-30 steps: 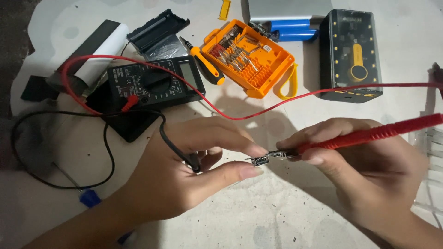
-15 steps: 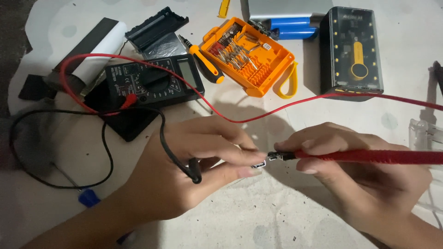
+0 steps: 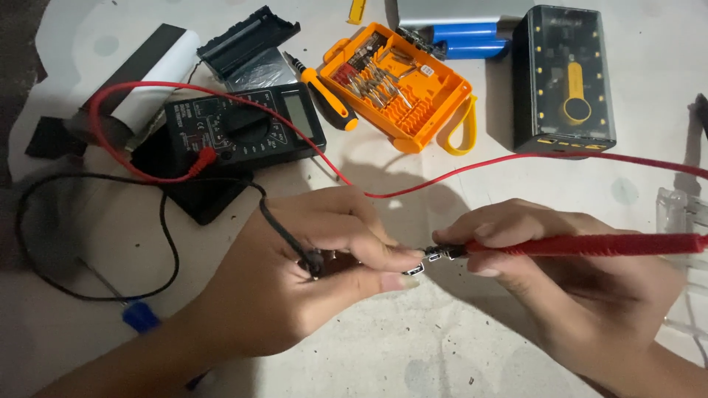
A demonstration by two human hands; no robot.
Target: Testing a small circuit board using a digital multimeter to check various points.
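Observation:
My left hand (image 3: 295, 280) pinches a small metal connector part (image 3: 414, 269) between thumb and forefinger, together with the black probe (image 3: 313, 262) and its black lead. My right hand (image 3: 568, 287) grips the red probe (image 3: 590, 245) like a pen, its tip touching the small part near my left fingertips. The red lead (image 3: 442, 175) runs back to a black multimeter (image 3: 240, 131) lying on the pale work surface (image 3: 413, 346) at upper left.
An open orange bit case (image 3: 402, 85) and an orange-handled screwdriver (image 3: 324, 94) lie behind my hands. A dark translucent power bank (image 3: 564, 81) and blue cells (image 3: 464, 40) sit at upper right. A clear plastic piece (image 3: 682, 210) is at the right edge; a blue-handled tool (image 3: 136, 317) at lower left.
The red probe has levelled out and its tip has settled against the small part. Both hands have shifted slightly; the grips are unchanged.

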